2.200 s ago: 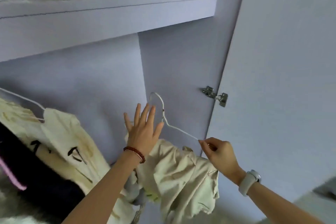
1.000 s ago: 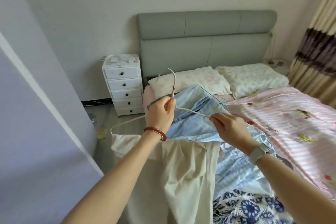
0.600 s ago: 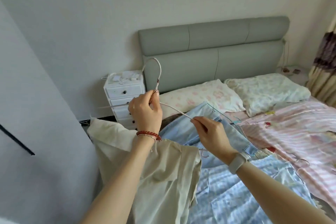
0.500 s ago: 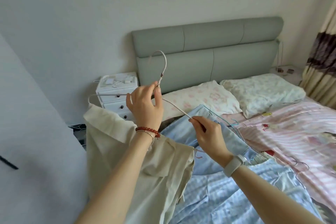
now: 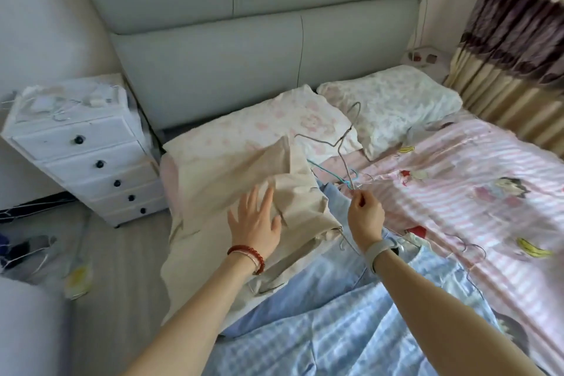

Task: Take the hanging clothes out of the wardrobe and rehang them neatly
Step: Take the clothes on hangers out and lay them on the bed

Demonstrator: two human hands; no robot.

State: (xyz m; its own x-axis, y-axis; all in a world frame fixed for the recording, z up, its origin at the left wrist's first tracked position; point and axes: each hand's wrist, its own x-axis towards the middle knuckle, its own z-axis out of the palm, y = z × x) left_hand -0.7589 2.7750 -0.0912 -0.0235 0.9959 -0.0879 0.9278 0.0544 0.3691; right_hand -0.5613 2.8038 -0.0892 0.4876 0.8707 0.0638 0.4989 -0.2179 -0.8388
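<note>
Pinching a thin, bent wire hanger [image 5: 345,143], the right hand [image 5: 364,214] held it toward twelve o'clock. The left hand [image 5: 254,221], fingers spread wide, lay over the soft, creased beige garment [image 5: 241,180] crumpled on the bed's [image 5: 476,168] nine o'clock edge.

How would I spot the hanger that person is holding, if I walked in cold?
Start at the grey padded headboard and drop to the two floral pillows below it. The wire hanger stands up in front of where they meet, its hook topmost, pinched at its lower end by the right hand. Unlike the blue hanger lying flat beside it, this one is pale, bare and lifted off the bed.
</note>
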